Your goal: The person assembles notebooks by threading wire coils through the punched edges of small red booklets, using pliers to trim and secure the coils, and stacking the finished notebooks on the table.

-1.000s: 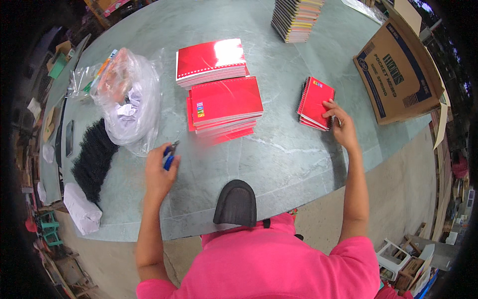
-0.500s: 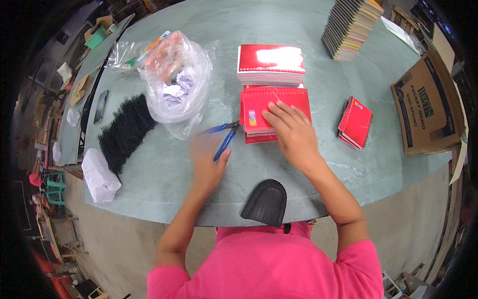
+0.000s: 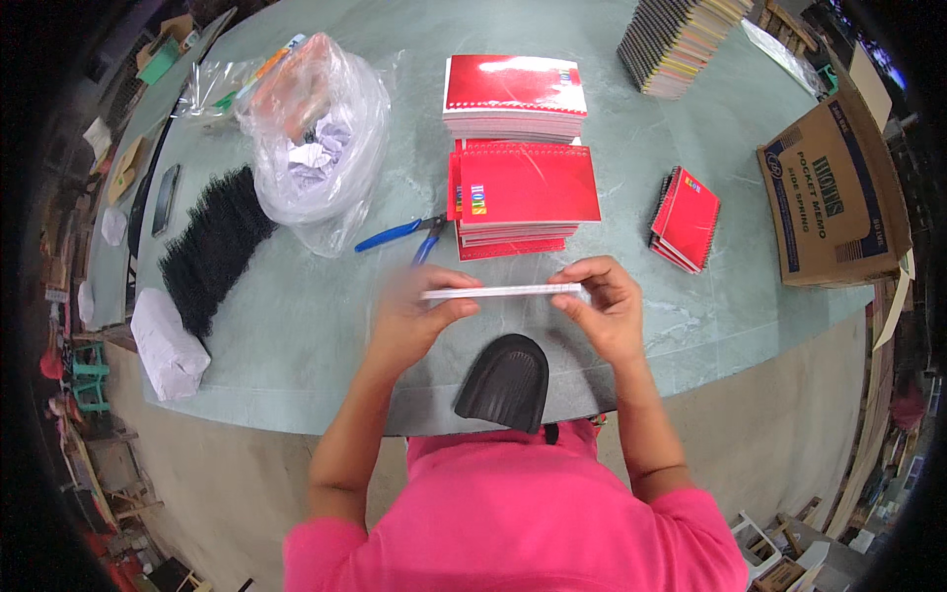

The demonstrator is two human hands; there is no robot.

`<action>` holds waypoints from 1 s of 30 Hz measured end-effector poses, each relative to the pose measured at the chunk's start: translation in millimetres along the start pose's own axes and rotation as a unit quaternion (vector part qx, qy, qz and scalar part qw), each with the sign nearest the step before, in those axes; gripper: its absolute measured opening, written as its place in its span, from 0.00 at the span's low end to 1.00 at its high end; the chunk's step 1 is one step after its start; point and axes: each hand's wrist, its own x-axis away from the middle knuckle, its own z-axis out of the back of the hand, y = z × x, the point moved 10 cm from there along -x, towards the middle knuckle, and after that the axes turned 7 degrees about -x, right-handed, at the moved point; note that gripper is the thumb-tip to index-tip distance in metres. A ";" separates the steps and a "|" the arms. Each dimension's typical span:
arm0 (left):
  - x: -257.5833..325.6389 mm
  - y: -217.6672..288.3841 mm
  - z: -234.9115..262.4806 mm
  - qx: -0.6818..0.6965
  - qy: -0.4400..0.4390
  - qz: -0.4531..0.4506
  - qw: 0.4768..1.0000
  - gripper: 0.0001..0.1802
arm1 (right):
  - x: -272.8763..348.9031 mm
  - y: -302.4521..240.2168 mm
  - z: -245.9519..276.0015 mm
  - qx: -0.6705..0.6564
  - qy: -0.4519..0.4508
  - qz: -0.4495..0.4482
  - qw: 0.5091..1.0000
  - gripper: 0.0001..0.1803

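Currently, status per item, referenced to the red notebook stack (image 3: 523, 187):
Notebook (image 3: 501, 291): held edge-on, level, above the bench (image 3: 296, 335), just in front of the stack.
Left hand (image 3: 414, 318): grip closed on the notebook's left end, thumb below.
Right hand (image 3: 607, 306): grip pinched on the notebook's right end.
Blue pliers (image 3: 400, 235): lying on the bench, just left of the stack.
Plastic bag (image 3: 316, 138): further left of the stack.
Small red notebooks (image 3: 686, 217): right of the stack.

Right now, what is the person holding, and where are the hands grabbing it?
A thin notebook, seen edge-on, held level between both hands. The left hand grips its left end, and the right hand grips its right end with the fingertips.
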 end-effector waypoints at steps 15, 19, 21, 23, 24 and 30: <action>31.2 27.2 200.1 -0.282 0.290 -0.032 0.914 0.07 | -5.3 -50.5 -97.0 0.567 -0.137 0.131 0.802 0.15; 58.0 -11.0 318.3 -0.438 0.456 0.186 0.752 0.21 | -6.1 -35.7 -107.2 0.560 -0.178 0.094 0.804 0.13; 54.5 -27.3 333.0 -0.500 0.430 0.264 0.704 0.26 | -7.4 -15.1 -105.9 0.574 -0.197 0.046 0.794 0.10; 44.9 -36.7 340.4 -0.506 0.412 0.262 0.712 0.27 | -11.8 -9.9 -105.3 0.587 -0.193 0.057 0.784 0.10; 42.9 -42.5 352.1 -0.500 0.403 0.249 0.725 0.26 | -13.3 -10.0 -105.7 0.593 -0.193 0.064 0.779 0.10; 71.1 -4.4 361.9 -0.509 0.472 0.208 0.689 0.18 | -15.9 -8.8 -108.3 0.600 -0.224 0.062 0.765 0.08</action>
